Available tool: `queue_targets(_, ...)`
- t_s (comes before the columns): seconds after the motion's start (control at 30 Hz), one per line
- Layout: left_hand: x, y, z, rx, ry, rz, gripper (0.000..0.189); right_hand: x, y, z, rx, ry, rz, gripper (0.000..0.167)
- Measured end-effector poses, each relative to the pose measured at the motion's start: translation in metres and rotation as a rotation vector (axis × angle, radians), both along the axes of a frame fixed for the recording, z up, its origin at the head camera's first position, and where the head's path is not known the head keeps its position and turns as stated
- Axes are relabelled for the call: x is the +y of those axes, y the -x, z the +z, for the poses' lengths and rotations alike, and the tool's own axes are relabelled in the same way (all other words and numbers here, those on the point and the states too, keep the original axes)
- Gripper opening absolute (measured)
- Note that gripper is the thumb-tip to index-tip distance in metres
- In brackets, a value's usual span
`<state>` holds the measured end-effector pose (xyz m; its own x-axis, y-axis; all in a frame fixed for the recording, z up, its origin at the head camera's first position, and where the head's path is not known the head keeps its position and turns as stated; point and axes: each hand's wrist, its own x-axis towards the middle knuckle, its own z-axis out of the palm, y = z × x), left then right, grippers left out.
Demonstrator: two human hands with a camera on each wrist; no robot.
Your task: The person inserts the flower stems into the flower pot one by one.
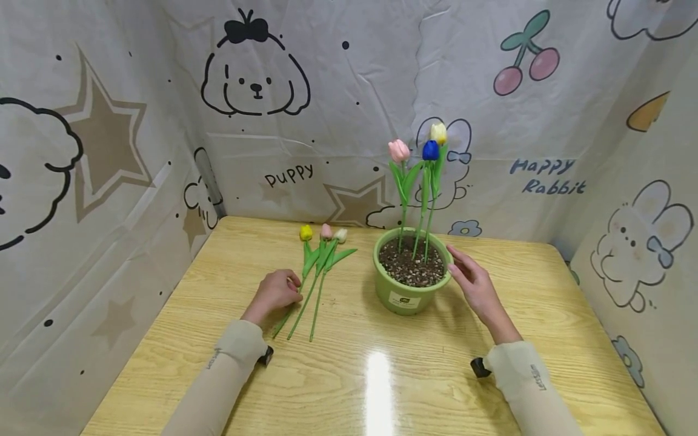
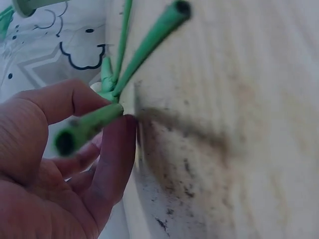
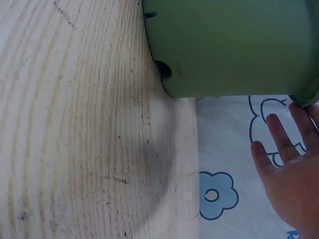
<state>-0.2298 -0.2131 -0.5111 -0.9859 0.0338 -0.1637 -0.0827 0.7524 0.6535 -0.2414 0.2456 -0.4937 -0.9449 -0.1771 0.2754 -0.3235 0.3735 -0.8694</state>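
My left hand (image 1: 276,292) pinches the stem of a yellow artificial tulip (image 1: 306,232) lying on the table. In the left wrist view the hollow green stem (image 2: 92,128) passes between thumb and forefinger. Beside it lie a pink tulip (image 1: 326,231) and a white tulip (image 1: 341,235). My right hand (image 1: 476,289) rests against the right rim of a green flowerpot (image 1: 400,297), its fingers fairly straight. The right wrist view has the fingertips at the rim of the pot (image 3: 234,50). Pink (image 1: 399,150), blue (image 1: 431,150) and cream tulips (image 1: 438,133) stand upright in the soil (image 1: 411,266).
The wooden table (image 1: 349,363) carries the pot at right of centre and the loose tulips at left. A printed cloth (image 1: 349,91) surrounds the table's back and sides. Dark specks (image 2: 187,174) lie on the tabletop near my left hand.
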Motion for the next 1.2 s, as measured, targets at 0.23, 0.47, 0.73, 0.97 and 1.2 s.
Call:
queue_targets(0.23,-0.006,0.002,-0.001,-0.050,-0.155,0.028,0.029,0.000,0.000,0.000,-0.001,-0.002,-0.003,0.050)
queue_targets(0.47,-0.003,0.004,0.000,-0.091,-0.319,0.108,0.035,0.000,-0.001,0.000,-0.005,-0.002,-0.002,0.050)
queue_targets(0.73,-0.001,0.004,0.010,-0.032,-0.398,0.114,0.039,-0.001,0.000,0.001,-0.001,0.015,-0.002,0.050)
queue_targets(0.97,0.007,0.003,0.028,0.042,-0.448,0.101,0.041,0.000,0.001,-0.001,0.003,0.029,0.003,0.049)
queue_targets(1.2,0.021,0.004,0.052,0.133,-0.570,0.076,0.046,0.000,0.000,-0.001,-0.001,0.020,0.005,0.050)
